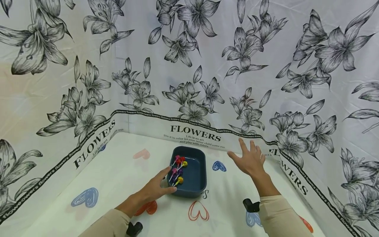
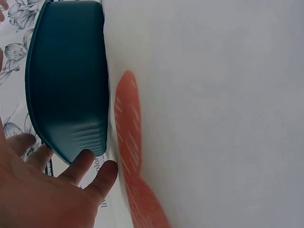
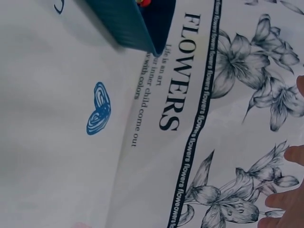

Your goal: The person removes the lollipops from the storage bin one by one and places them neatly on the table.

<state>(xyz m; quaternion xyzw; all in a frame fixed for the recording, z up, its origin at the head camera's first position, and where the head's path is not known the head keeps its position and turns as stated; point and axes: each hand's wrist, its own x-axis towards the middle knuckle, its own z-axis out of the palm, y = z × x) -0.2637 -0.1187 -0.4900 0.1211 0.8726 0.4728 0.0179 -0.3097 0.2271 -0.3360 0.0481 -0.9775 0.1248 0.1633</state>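
A dark blue rectangular bin [image 1: 195, 171] stands on the white cloth, with several wrapped lollipops [image 1: 178, 180] in red, pink, purple and yellow along its left side. My left hand [image 1: 154, 187] is at the bin's left wall, thumb and fingers spread; whether the fingertips touch it I cannot tell. In the left wrist view the bin [image 2: 66, 80] shows its outer wall just beyond the fingers. To the right of the bin my right hand [image 1: 250, 159] hovers with fingers spread and holds nothing. Only its fingertips [image 3: 278, 202] show at the edge of the right wrist view.
The white cloth [image 1: 165, 220] is printed with red and blue hearts. A flower-printed curtain [image 1: 195, 98] rises behind and along both sides, with lettering along its lower band. Dark wrist mounts [image 1: 251, 205] stick out near both sleeves.
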